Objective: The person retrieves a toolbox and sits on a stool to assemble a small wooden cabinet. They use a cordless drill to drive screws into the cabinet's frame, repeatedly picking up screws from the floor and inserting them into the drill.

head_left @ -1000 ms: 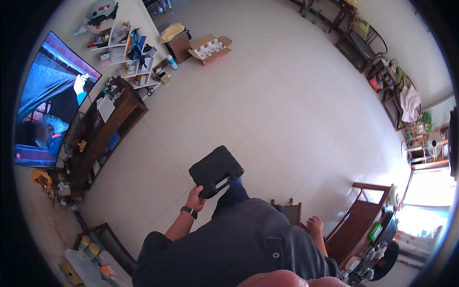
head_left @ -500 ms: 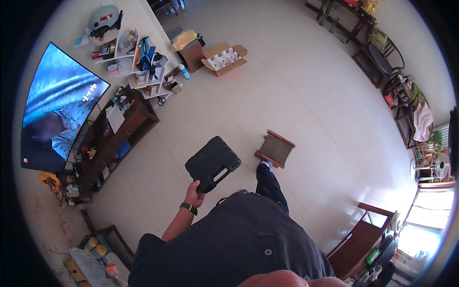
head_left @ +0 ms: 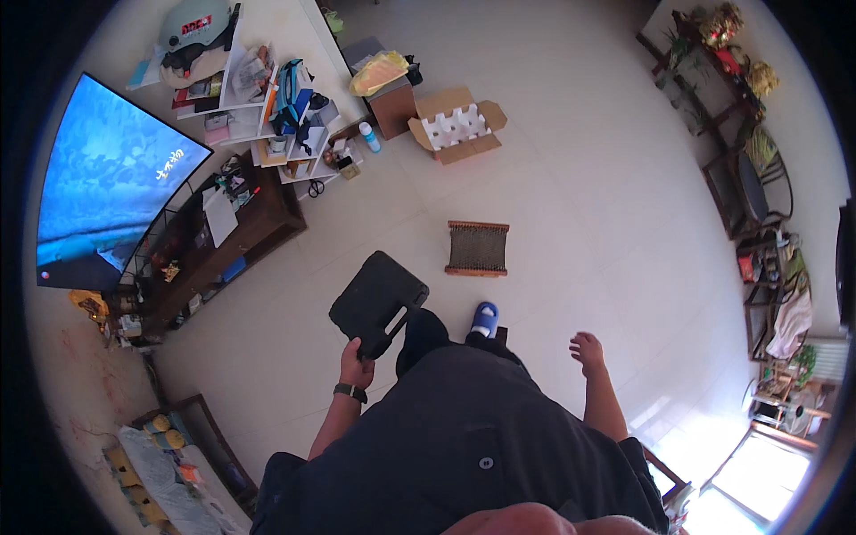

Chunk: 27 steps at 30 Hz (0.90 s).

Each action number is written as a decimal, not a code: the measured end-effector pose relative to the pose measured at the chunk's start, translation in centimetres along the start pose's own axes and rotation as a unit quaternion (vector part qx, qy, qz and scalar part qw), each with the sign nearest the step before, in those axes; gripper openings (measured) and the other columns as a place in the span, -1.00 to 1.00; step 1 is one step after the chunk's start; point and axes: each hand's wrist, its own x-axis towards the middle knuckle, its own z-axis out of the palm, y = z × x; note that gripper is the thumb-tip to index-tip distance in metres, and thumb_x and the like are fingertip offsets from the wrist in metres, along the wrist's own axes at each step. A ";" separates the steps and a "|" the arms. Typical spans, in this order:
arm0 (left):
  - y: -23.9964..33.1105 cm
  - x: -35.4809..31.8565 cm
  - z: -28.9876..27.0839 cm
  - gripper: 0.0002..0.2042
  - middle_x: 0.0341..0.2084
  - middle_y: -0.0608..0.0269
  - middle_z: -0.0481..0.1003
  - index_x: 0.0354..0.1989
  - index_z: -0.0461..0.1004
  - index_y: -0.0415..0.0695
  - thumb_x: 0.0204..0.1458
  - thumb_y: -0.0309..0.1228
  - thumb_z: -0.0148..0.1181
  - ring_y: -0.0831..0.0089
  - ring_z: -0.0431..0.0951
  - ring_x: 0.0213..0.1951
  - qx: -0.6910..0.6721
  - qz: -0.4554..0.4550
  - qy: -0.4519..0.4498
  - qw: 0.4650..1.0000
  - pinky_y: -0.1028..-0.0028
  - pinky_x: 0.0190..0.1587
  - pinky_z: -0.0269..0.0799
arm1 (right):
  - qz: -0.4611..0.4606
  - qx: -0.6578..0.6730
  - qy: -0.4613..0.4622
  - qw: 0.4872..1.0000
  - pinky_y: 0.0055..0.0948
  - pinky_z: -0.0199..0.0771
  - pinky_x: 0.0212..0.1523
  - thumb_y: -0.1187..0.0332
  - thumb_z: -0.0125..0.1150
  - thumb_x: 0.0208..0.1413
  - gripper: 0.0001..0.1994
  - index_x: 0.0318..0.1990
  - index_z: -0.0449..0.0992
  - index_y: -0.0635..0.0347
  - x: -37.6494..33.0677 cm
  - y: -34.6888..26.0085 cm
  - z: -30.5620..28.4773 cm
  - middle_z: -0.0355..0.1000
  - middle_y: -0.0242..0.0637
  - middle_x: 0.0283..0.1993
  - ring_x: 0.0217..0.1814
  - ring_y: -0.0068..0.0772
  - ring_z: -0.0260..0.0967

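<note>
Plainly, the left hand grips the black case left of the frame's centre — exact hold hard to make out — while the right hand, right of centre, is empty. Carrying steadily wants firm pressure, clear of the low stool mid-frame.

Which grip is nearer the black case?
Left. The left grip holds the black case at its lower edge; the right grip is off to the case's right, not touching it.

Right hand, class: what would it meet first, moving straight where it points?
The way ahead of the right hand looks free over the floor, passing right of the stool, though depth is unclear.
</note>
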 end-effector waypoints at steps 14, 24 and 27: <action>16.4 23.7 14.1 -0.78 -0.53 0.49 0.41 -0.14 0.44 -0.10 0.09 -0.32 0.22 0.68 0.24 -0.69 0.058 -0.013 -0.054 0.997 0.64 -0.71 0.07 | -0.076 -0.672 -0.175 0.715 -0.11 0.45 0.05 -0.30 -0.01 0.13 -0.35 -0.28 0.64 0.19 10.7 -17.0 20.5 0.56 0.03 -0.16 0.05 0.07 0.46; 24.2 34.5 18.2 -0.75 -0.63 0.53 0.33 -0.10 0.43 -0.11 0.07 -0.38 0.28 0.75 0.09 -0.77 0.090 0.006 0.009 0.996 0.62 -0.76 -0.11 | -0.024 -0.481 -0.286 0.829 -0.31 0.38 -0.33 0.16 0.16 0.17 -0.70 -0.42 0.51 0.23 7.6 -39.8 27.0 0.42 -0.24 -0.47 -0.39 -0.40 0.37; 24.8 36.9 19.7 -0.74 -0.63 0.52 0.34 -0.10 0.43 -0.11 0.06 -0.38 0.29 0.74 0.08 -0.77 0.091 0.001 0.026 0.996 0.62 -0.76 -0.11 | 0.013 -0.412 -0.302 0.860 -0.40 0.35 -0.35 0.29 0.10 0.21 -0.79 -0.40 0.45 0.22 6.8 -45.7 27.9 0.34 -0.37 -0.50 -0.39 -0.52 0.30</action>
